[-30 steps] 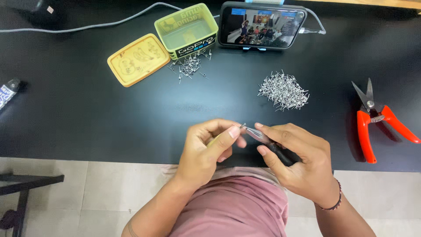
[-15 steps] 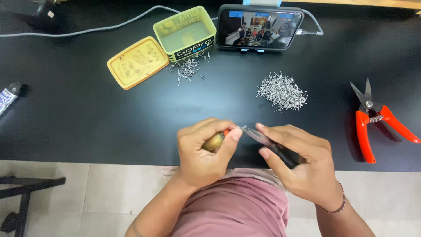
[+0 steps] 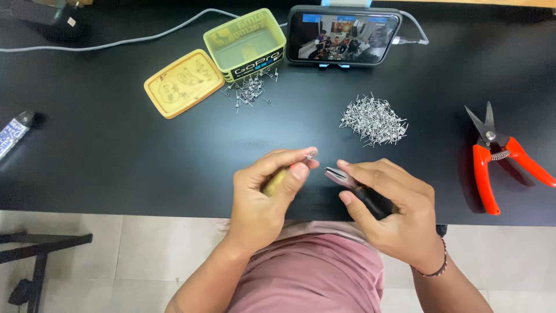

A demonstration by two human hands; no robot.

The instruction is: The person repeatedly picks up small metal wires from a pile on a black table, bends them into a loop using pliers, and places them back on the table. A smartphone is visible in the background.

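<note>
My left hand [image 3: 267, 186] grips a small yellowish tool handle [image 3: 274, 181] and pinches a tiny metal coil [image 3: 310, 155] at its fingertips. My right hand [image 3: 389, 200] holds black-handled pliers [image 3: 354, 185], whose metal jaws point left toward the coil, a short gap apart. Both hands hover over the front edge of the black table [image 3: 116, 145]. A heap of small metal coils [image 3: 374, 120] lies just beyond my right hand.
A yellow-green open tin [image 3: 245, 45] and its lid [image 3: 183, 83] sit at the back, with loose metal bits [image 3: 250, 91] beside them. A phone [image 3: 344, 36] stands propped with a cable. Red-handled snips [image 3: 499, 155] lie at right. A small tube [image 3: 14, 133] lies at far left.
My left hand has turned and raised its fingertips, bringing the small coil up toward the pliers' jaws. My right hand has stayed nearly still.
</note>
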